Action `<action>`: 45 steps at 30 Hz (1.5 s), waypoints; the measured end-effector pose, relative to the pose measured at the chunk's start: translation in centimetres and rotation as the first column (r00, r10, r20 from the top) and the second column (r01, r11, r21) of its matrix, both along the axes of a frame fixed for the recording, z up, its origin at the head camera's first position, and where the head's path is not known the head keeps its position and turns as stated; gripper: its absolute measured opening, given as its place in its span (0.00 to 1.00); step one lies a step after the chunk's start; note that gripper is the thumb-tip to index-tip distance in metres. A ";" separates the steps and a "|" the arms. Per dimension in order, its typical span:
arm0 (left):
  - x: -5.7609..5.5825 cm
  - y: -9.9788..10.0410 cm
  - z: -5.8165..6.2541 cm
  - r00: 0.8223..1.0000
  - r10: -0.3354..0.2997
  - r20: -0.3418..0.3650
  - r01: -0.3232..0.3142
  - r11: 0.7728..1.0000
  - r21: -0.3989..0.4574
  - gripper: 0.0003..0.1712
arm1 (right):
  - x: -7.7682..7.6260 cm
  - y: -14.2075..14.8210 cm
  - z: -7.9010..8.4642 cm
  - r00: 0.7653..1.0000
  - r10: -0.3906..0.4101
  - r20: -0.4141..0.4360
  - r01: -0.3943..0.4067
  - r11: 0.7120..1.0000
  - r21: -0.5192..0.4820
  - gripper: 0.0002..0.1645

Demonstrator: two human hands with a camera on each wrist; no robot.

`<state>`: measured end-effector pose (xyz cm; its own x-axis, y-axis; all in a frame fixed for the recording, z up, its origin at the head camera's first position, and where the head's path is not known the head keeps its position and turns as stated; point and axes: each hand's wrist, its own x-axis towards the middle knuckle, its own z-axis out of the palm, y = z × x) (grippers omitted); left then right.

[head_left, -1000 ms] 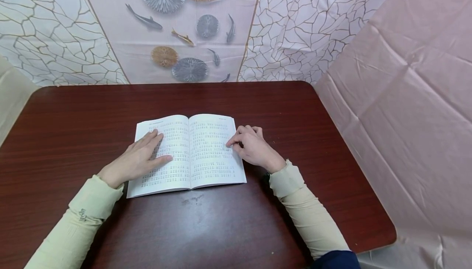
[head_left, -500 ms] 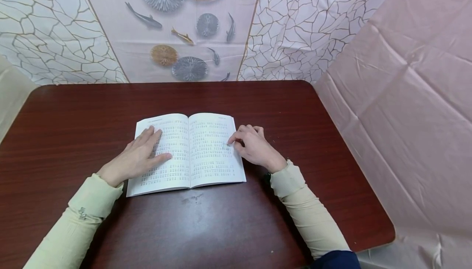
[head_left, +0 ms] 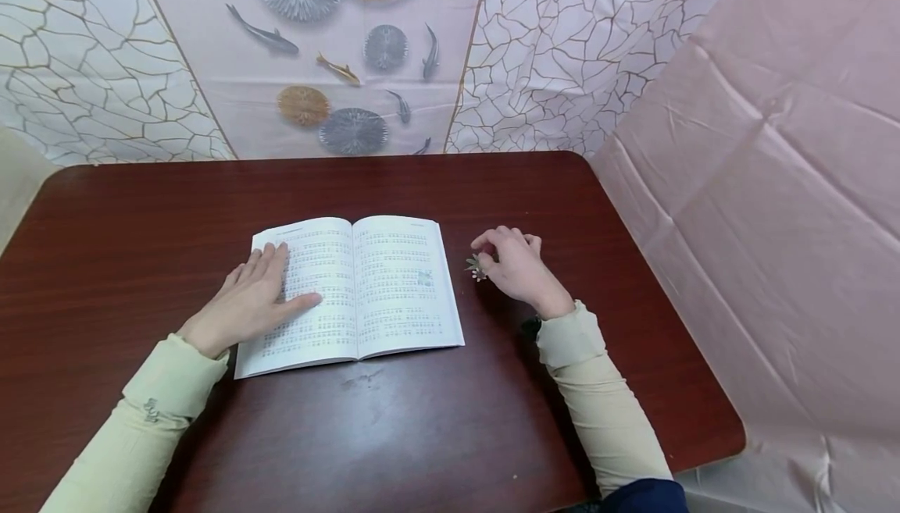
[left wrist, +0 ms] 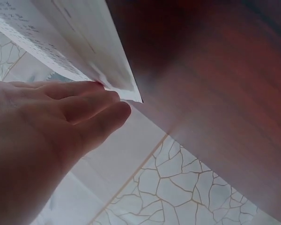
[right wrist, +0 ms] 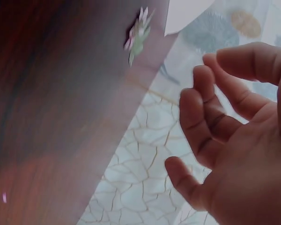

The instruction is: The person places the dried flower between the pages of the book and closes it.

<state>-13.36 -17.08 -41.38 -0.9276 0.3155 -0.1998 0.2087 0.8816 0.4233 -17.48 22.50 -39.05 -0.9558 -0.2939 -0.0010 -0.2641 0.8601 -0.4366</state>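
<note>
An open book (head_left: 394, 318) with printed text lies on the table. My left hand (head_left: 242, 298) rests flat on its left page, thumb stretched toward the spine; in the left wrist view, the left hand's straight fingers (left wrist: 96, 105) lie at the page. To the right of the book is my right hand (head_left: 516, 267), palm turned down with loosely bent fingers. Nothing shows between the right thumb and fingers (right wrist: 192, 112) in the right wrist view. Close to those fingertips lies a small sprig of pinkish flowers and green leaves (right wrist: 139, 37). A pale blue-green patch (head_left: 425, 278) marks the right page.
The dark red-brown table (head_left: 394, 435) has rounded far corners. Behind it hangs a patterned cloth (head_left: 548, 52) with fish and round motifs, and a plain pink cloth (head_left: 759, 201) borders the right side. A tiny pink bit (right wrist: 4, 197) lies on the table.
My right hand has moved right, from the right page's edge to beside the book. The sprig and the whole blue-green patch now show. My left hand stays on the left page.
</note>
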 end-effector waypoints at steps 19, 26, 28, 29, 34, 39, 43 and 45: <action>-0.3 0.0 -0.1 0.999 -0.025 -0.023 0.025 0.999 0.030 0.65 | -0.7 2.0 -1.4 0.993 -0.085 0.078 0.079 0.994 0.078 0.12; -0.3 0.1 0.0 1.000 -0.023 -0.005 0.024 0.999 0.044 0.64 | -0.8 1.8 -1.4 0.990 -0.080 0.114 0.068 0.993 0.098 0.09; -0.3 0.1 0.0 1.000 -0.025 -0.002 0.025 0.999 0.045 0.64 | -0.8 1.7 -1.4 0.989 -0.078 0.125 0.066 0.992 0.104 0.08; -0.3 0.2 0.0 1.000 -0.026 -0.001 0.026 0.999 0.046 0.64 | -0.8 1.7 -1.4 0.988 -0.078 0.130 0.064 0.992 0.104 0.08; -0.4 0.2 -0.1 1.000 -0.029 -0.007 0.029 0.999 0.045 0.64 | -0.7 1.6 -1.4 0.987 -0.078 0.138 0.063 0.992 0.109 0.07; -0.4 0.3 -0.1 0.999 -0.031 -0.007 0.032 0.999 0.035 0.63 | -0.7 1.5 -1.6 0.986 -0.082 0.144 0.066 0.991 0.114 0.10; -0.3 0.4 0.1 1.000 -0.028 -0.009 0.029 0.999 0.028 0.63 | -0.7 1.4 -1.7 0.985 -0.089 0.147 0.073 0.991 0.115 0.11; -0.3 0.5 0.1 1.000 -0.027 -0.010 0.028 0.999 0.025 0.64 | -0.7 1.3 -1.7 0.984 -0.095 0.150 0.077 0.990 0.119 0.11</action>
